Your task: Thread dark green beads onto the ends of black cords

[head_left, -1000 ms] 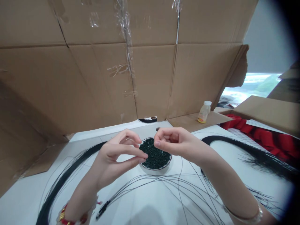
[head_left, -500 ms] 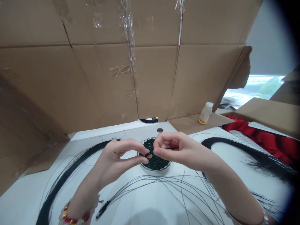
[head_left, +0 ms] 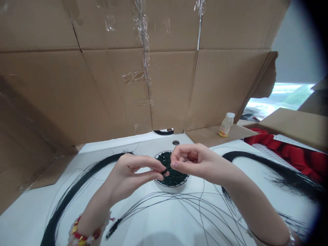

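Note:
My left hand (head_left: 138,172) pinches a small dark green piece (head_left: 164,173) between thumb and fingertips, partly hidden by them. Close by on the right, my right hand (head_left: 192,160) has thumb and forefinger pressed together; whatever they hold is too small to make out. Both hands hover over a round white bowl (head_left: 170,190) heaped with small dark green pieces (head_left: 176,177). In front of the bowl, thin dark cords (head_left: 153,195) fan across the white table, joined at the left in a black bundled end (head_left: 113,228).
Long bundles of black cord curve at the left (head_left: 74,196) and right (head_left: 266,162). A cardboard wall (head_left: 110,89) stands behind. A small white-capped bottle (head_left: 226,125) rests on a cardboard flap. At the right, an open carton (head_left: 299,126) holds red material (head_left: 298,155).
My left fingers have closed further over the small dark green piece, which shows less now. The whole view has shifted slightly; the right hand keeps its pinch.

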### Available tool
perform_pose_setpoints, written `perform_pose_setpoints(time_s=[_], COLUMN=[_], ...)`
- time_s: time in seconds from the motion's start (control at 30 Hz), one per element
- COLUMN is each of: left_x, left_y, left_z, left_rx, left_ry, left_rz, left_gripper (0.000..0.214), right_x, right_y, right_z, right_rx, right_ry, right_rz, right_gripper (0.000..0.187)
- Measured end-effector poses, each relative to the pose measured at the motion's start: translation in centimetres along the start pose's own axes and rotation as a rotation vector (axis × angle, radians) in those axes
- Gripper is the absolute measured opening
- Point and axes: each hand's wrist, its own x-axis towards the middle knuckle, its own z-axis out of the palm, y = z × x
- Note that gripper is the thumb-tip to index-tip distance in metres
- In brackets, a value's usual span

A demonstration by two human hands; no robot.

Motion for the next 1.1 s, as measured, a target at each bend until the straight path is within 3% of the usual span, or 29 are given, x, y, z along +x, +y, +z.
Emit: perform_pose_setpoints(time_s=[0.3,0.5,0.77,0.97,1.1], left_x=[0.1,0.2,-0.6,-3.2,-5.3], left_y=[-0.2,-0.4,0.0,0.9,0.9], left_z=[0.0,0.3,0.3,0.8,-0.9], left_rx=[-0.079,0.031,0.231,0.437,0.585], left_ry=[-0.009,0.027,0.066,-0.001,-0.015], left_rz=[0.004,0.039,0.068,0.062,0.084], left_gripper=[0.020,0.014,0.019,0.017,0.018], right_x=[0.1,-0.1,-0.8,-0.7,-0.9], right_y=[-0.1,0.2,-0.3,0.5,0.8], right_z=[-0.3,0.2,2.0,3.8,4.3], right_rx=[-0.010,-0.082,-0.403,-0.508,-0.597], right_ry=[-0.006,0.010,0.194,0.052,-0.130], right_rz=[-0.010,0.020,0.003,0.029,0.020], right_gripper=[0.023,0.019,0.018,0.016,0.025])
